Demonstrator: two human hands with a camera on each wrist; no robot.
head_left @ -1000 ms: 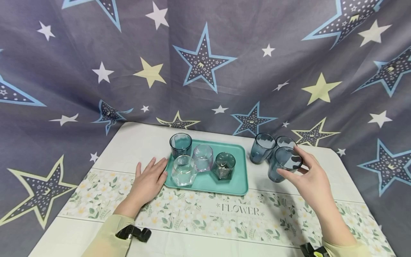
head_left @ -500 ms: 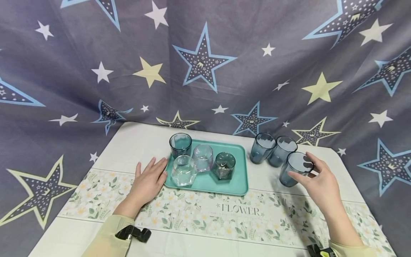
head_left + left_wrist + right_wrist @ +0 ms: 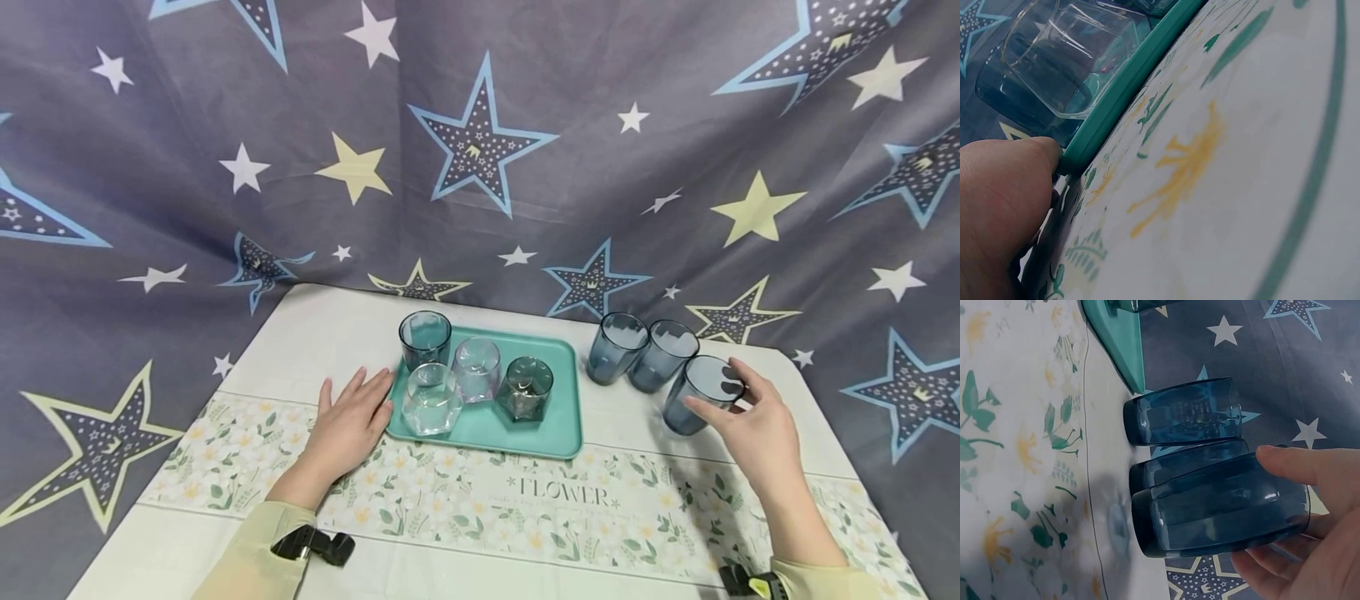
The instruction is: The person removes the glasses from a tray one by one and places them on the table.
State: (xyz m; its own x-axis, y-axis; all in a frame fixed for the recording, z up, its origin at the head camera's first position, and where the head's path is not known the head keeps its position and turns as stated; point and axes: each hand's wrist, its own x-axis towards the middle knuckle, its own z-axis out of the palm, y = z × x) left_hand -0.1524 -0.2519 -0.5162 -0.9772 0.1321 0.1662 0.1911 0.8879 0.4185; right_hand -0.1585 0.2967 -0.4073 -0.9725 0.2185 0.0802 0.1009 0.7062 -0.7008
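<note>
My right hand (image 3: pixel 761 433) grips a tall blue glass (image 3: pixel 1222 509) near its rim, thumb on one side and fingers on the other; in the head view the glass stands upright at the right of the table. Just beyond it, two matching blue glasses (image 3: pixel 617 350) (image 3: pixel 662 358) stand side by side. My left hand (image 3: pixel 347 429) rests flat on the table, its fingertips touching the left edge of the teal tray (image 3: pixel 558 433). On that tray are a dark blue glass (image 3: pixel 424 337), a clear glass (image 3: pixel 431 404), a pinkish glass (image 3: pixel 477 375) and a smoky grey glass (image 3: pixel 527 392).
A white tablecloth (image 3: pixel 337 329) with a floral band covers the table. Behind it hangs a grey curtain (image 3: pixel 570 75) printed with stars, close to the table's back edge. The tray lies between the two hands.
The right hand has shifted the held blue glass rightward and toward me, away from the other two blue glasses. My left hand and the tray have kept their places.
</note>
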